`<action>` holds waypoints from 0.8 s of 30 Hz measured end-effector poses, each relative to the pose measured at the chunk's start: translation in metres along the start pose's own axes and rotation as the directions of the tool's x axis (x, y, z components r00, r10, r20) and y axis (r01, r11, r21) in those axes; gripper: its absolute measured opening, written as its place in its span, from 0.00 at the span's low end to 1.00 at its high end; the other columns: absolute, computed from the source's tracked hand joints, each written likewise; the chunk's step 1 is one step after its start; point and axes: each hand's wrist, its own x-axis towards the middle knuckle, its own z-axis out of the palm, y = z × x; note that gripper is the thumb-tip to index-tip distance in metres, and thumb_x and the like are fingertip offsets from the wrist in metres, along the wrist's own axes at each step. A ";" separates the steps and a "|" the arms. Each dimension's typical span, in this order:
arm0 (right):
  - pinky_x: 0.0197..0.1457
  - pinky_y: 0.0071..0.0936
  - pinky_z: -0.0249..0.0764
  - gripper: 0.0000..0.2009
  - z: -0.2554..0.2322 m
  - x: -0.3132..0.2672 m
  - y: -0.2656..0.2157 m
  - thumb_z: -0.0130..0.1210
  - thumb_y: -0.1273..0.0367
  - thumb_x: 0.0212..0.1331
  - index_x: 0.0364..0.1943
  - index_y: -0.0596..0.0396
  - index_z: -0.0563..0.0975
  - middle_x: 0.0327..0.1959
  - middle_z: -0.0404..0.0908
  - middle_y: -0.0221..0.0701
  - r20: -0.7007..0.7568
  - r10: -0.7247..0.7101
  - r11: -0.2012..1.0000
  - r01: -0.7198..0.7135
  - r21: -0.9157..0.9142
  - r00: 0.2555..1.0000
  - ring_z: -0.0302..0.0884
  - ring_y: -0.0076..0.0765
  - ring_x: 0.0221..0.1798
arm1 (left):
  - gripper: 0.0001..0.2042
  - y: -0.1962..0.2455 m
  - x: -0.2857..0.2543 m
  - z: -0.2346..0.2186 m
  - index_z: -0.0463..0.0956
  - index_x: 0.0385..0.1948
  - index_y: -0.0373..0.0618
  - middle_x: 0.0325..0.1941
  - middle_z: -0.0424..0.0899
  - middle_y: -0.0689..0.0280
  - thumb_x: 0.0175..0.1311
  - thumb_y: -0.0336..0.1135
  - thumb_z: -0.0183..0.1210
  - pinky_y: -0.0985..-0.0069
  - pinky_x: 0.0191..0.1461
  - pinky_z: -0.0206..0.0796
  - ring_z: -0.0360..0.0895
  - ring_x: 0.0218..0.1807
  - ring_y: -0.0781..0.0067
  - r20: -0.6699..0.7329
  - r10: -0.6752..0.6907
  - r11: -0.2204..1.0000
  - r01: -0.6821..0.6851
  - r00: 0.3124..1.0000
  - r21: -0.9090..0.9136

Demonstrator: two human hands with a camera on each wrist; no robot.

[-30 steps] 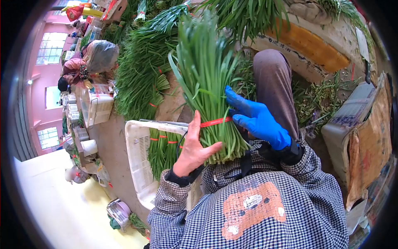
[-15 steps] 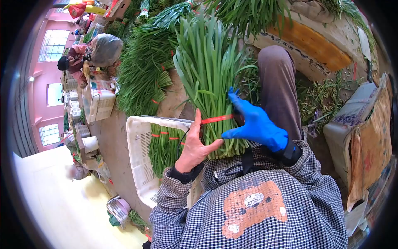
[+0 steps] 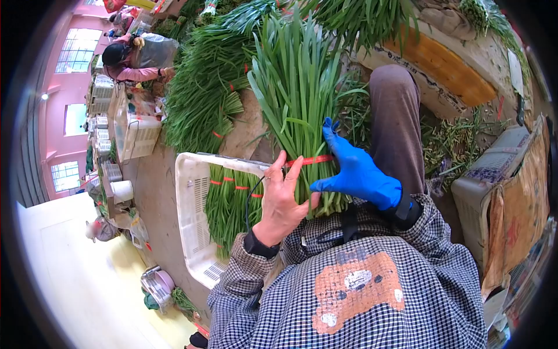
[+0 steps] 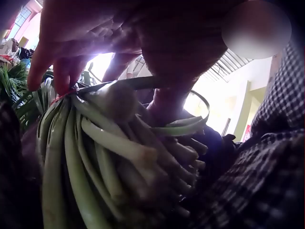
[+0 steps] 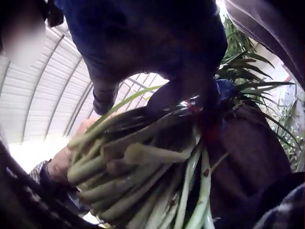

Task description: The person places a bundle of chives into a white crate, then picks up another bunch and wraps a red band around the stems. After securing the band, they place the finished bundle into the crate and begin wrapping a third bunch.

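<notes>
— Nearest the black-and-white checked jacket (image 3: pixel 360 291)?

— Pale cut ends (image 3: pixel 332 205) of a long-leaved green bunch (image 3: pixel 299 99). It lies between the hands, touching both; neither nearer. Long axis runs outward, leaves away.

— Grip?

— Bare left hand (image 3: pixel 282 200): holds left flank, fingertips by flat red band (image 3: pixel 318 159). Blue-gloved right hand (image 3: pixel 361 177): spread wide, holding right flank.

— Beyond?

— White plastic crate (image 3: pixel 183 200) left; farther, heaped greens (image 3: pixel 200 93).

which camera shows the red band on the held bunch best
The head view: the red band lies mostly uncovered across the green bunch. The left wrist view shows only a sliver by the left hand's fingertips; the right wrist view, just dim, blurred red near the right hand.
</notes>
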 end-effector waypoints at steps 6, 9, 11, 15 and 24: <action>0.63 0.36 0.65 0.50 0.004 0.000 0.000 0.65 0.64 0.45 0.69 0.64 0.44 0.64 0.59 0.56 0.036 0.085 0.994 -0.082 -0.067 0.996 0.61 0.54 0.65 | 0.35 0.000 0.001 -0.001 0.67 0.59 0.42 0.63 0.58 0.41 0.43 0.38 0.68 0.55 0.63 0.54 0.60 0.61 0.43 0.000 0.025 1.000 -0.025 1.000 0.004; 0.68 0.35 0.60 0.46 0.001 0.002 0.000 0.66 0.68 0.46 0.68 0.63 0.49 0.70 0.51 0.51 0.039 0.070 0.995 -0.072 0.066 0.997 0.55 0.50 0.70 | 0.37 0.001 0.001 -0.002 0.65 0.60 0.41 0.65 0.56 0.43 0.42 0.31 0.67 0.57 0.67 0.50 0.57 0.65 0.44 0.021 0.013 0.998 -0.012 1.000 -0.054; 0.69 0.35 0.58 0.46 0.000 0.002 0.001 0.65 0.70 0.46 0.68 0.63 0.49 0.71 0.49 0.49 0.051 0.065 0.992 -0.070 0.104 0.997 0.53 0.48 0.71 | 0.30 0.002 0.001 -0.002 0.72 0.54 0.44 0.66 0.55 0.43 0.42 0.29 0.66 0.57 0.67 0.50 0.57 0.65 0.43 0.005 0.031 0.998 -0.031 1.000 -0.048; 0.70 0.35 0.57 0.45 -0.001 0.002 0.003 0.65 0.70 0.46 0.68 0.62 0.49 0.71 0.49 0.48 0.072 0.084 0.988 -0.092 0.122 0.994 0.52 0.46 0.72 | 0.19 0.003 0.000 0.001 0.78 0.41 0.45 0.66 0.56 0.43 0.41 0.27 0.64 0.55 0.68 0.49 0.56 0.66 0.42 -0.032 0.150 0.988 -0.151 0.988 -0.032; 0.64 0.36 0.65 0.48 0.002 0.002 0.008 0.64 0.64 0.44 0.68 0.64 0.47 0.65 0.57 0.56 0.009 0.020 0.998 -0.021 0.065 1.000 0.64 0.54 0.64 | 0.10 0.021 -0.011 -0.006 0.81 0.30 0.47 0.67 0.57 0.43 0.42 0.28 0.64 0.45 0.69 0.42 0.54 0.67 0.42 0.119 0.236 0.954 -0.253 0.964 0.161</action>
